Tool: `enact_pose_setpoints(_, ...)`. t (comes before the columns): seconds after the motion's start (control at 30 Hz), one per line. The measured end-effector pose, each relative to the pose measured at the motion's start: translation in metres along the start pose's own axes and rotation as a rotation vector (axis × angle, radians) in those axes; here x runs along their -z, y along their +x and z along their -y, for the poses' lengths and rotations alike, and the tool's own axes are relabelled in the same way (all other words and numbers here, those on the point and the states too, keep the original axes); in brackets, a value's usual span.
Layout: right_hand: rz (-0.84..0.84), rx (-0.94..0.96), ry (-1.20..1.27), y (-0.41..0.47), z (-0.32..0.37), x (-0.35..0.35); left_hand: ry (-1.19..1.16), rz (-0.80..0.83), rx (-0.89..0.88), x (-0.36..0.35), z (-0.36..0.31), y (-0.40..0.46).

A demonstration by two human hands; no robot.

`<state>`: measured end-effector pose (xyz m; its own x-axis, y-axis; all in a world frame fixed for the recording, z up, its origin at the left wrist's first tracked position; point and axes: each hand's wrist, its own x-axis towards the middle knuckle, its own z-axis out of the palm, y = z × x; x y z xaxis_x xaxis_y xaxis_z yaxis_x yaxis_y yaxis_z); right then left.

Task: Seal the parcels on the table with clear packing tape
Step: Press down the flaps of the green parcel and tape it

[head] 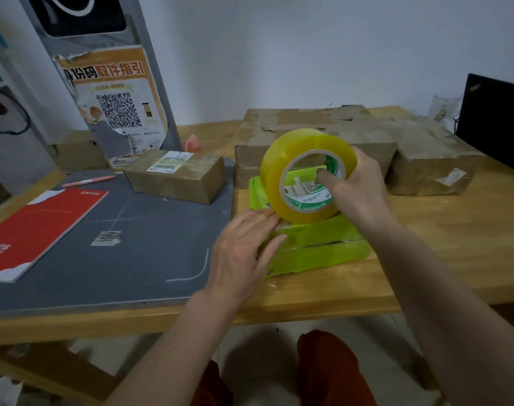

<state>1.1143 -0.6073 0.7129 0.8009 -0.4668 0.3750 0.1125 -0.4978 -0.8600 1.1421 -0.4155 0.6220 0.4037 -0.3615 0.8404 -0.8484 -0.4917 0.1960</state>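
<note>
A bright green flat parcel (323, 253) lies on the wooden table in front of me. My right hand (358, 186) grips a large roll of clear yellowish packing tape (282, 168), thumb through its core, and holds it upright on the parcel's top. My left hand (244, 247) rests flat on the parcel's left end, fingers spread and touching the base of the roll. A small brown cardboard parcel (176, 177) with a white label sits to the left on a grey mat. Two larger brown parcels (308, 133) (431, 162) lie behind the green one.
The grey mat (118, 253) covers the table's left half and carries a red booklet (36, 230) and a pink pen (88, 181). A grey stand with a QR-code poster (115, 104) rises at the back left. A black screen (496, 121) stands at the far right.
</note>
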Motion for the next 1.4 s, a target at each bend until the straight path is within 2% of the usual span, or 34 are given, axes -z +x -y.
enact_pose_setpoints(0.27,0.016,0.017,-0.04,0.009,-0.006,0.036,0.018,-0.01,-0.002,0.001,0.003,0.0)
enact_pose_setpoints(0.43,-0.028,-0.035,0.042,0.001,-0.01,0.034,0.093,0.048,0.09,0.008,-0.016,0.004)
enact_pose_setpoints(0.53,0.003,-0.114,0.072,-0.002,-0.014,0.032,0.337,0.183,0.109,0.003,-0.042,0.018)
enact_pose_setpoints(0.6,0.01,-0.083,0.007,-0.003,-0.015,0.027,0.425,0.299,0.144,-0.004,-0.059,0.023)
enact_pose_setpoints(0.83,-0.001,-0.012,-0.031,0.001,-0.012,0.02,0.418,0.402,0.209,-0.005,-0.062,0.019)
enact_pose_setpoints(0.97,0.008,0.014,-0.052,0.012,-0.013,0.051,0.4,0.423,0.201,-0.001,-0.062,0.018)
enact_pose_setpoints(1.07,-0.065,0.027,-0.007,0.018,-0.017,0.072,0.386,0.459,0.23,-0.001,-0.063,0.018)
enact_pose_setpoints(1.2,-0.131,-0.064,0.079,0.014,-0.026,0.071,0.418,0.503,0.268,-0.004,-0.078,0.027)
enact_pose_setpoints(1.3,-0.128,-0.148,0.305,0.005,-0.031,0.059,0.379,0.531,0.295,-0.009,-0.086,0.035)
enact_pose_setpoints(1.4,-0.073,-0.179,0.366,-0.006,-0.036,0.043,0.321,0.533,0.262,-0.015,-0.095,0.043)
